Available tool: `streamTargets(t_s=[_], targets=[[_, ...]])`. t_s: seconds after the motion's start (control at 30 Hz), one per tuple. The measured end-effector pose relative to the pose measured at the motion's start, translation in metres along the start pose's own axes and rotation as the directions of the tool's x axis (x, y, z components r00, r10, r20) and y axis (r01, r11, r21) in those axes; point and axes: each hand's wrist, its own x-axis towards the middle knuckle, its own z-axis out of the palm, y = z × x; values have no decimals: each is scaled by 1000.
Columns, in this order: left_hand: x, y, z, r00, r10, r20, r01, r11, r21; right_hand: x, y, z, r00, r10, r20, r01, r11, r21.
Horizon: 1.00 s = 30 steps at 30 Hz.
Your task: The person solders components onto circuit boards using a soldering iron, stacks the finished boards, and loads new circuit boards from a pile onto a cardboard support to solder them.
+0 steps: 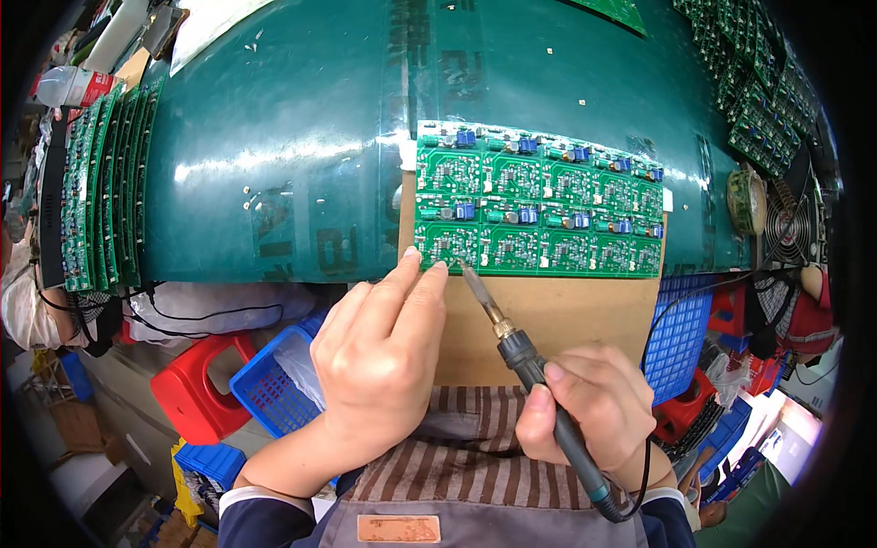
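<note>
A green panel of circuit boards (pixel 571 242), set with blue and green parts, lies on a brown board (pixel 585 315) at the table's front. My left hand (pixel 379 352) reaches to its lower left corner. The index and middle fingers are stretched out, their tips on the panel's front edge, slightly apart; the thumb is hidden. In my right hand (pixel 598 406) is a soldering iron (pixel 525 356), gripped by its dark handle like a pen. Its tip meets the panel just right of my left fingertips. Whether it touches a joint is too small to tell.
Several circuit panels stand upright in a rack (pixel 110 196) at left; more panels (pixel 758 100) are piled at far right. A tape roll (pixel 746 201) and a fan (pixel 787 224) are at the right. Below the table are a red stool (pixel 196 388) and blue baskets (pixel 269 388).
</note>
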Motion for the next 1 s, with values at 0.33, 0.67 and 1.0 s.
streamTargets(t_s=[0.33, 0.67, 1.0], targets=[[1, 2, -4, 998, -28, 58, 29, 999, -15, 1, -4, 2, 1000, -11, -3, 11, 1000, -14], [17, 3, -5, 971, -237, 43, 239, 934, -266, -34, 41, -56, 921, 182, -344, -247, 957, -155], [34, -23, -7, 759, -455, 465, 651, 538, -536, -77, 159, -150, 643, 353, -680, -715, 596, -367]])
